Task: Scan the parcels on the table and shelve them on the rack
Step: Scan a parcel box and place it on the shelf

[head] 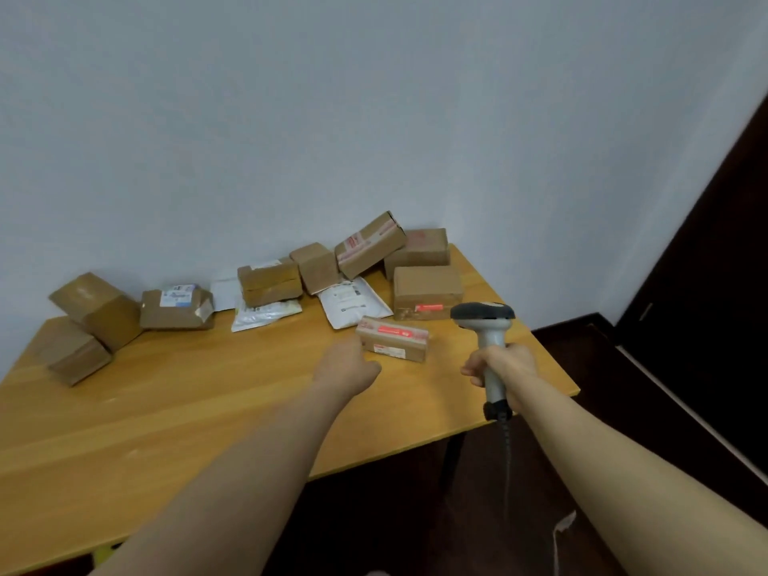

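Observation:
Several brown cardboard parcels and white mailer bags lie along the back of a wooden table (174, 409). Nearest me is a small flat box with red labels (392, 338). My left hand (347, 365) reaches over the table, just left of that box, its fingers hidden behind the back of the hand; whether it touches the box I cannot tell. My right hand (500, 363) grips the handle of a grey and white barcode scanner (484, 318), held upright with its head to the right of the small box. No rack is in view.
A larger box (426, 291) sits behind the small one, a white mailer (353, 303) to its left. More boxes (97, 309) stack at the table's left end. The scanner's coiled cable (507, 442) hangs past the table's right edge. Dark floor and furniture lie at right.

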### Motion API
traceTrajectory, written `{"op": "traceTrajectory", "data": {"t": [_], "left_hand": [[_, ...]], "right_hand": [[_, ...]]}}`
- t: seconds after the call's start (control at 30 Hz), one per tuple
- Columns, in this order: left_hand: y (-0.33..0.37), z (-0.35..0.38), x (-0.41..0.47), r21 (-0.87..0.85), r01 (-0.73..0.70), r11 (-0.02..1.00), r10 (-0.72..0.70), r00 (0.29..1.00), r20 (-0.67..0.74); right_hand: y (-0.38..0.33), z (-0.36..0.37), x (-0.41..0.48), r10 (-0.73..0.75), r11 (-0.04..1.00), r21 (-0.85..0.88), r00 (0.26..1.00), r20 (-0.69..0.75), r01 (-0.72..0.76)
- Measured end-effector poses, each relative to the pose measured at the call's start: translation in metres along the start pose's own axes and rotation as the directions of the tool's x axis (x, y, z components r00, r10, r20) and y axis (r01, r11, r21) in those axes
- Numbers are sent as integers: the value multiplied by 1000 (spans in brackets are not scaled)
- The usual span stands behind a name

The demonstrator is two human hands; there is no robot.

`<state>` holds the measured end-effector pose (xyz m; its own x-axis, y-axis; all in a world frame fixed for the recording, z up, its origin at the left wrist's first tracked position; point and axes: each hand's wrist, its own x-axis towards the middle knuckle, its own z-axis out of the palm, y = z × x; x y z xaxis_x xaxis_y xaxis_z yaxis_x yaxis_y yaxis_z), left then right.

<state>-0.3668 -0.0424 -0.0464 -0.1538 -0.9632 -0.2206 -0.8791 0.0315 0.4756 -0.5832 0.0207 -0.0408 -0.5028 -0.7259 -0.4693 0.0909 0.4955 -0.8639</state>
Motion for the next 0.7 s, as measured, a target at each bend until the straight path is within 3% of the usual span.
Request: {"op": "traceTrajectory", "data": {"t": [0.3, 0.47, 0.7], "left_hand": [[37, 35, 209, -163, 11, 987, 10, 992, 124], [42, 55, 295, -265, 141, 954, -86, 975, 206], [49, 77, 350, -426, 250, 870, -130, 948, 291]], "right_hand": [[-46, 21, 177, 117, 989, 106, 988, -102, -106], [-54, 40, 255, 182, 983, 33, 974, -132, -179], [-63, 54, 306, 194, 980, -38, 981, -23, -195]]}}
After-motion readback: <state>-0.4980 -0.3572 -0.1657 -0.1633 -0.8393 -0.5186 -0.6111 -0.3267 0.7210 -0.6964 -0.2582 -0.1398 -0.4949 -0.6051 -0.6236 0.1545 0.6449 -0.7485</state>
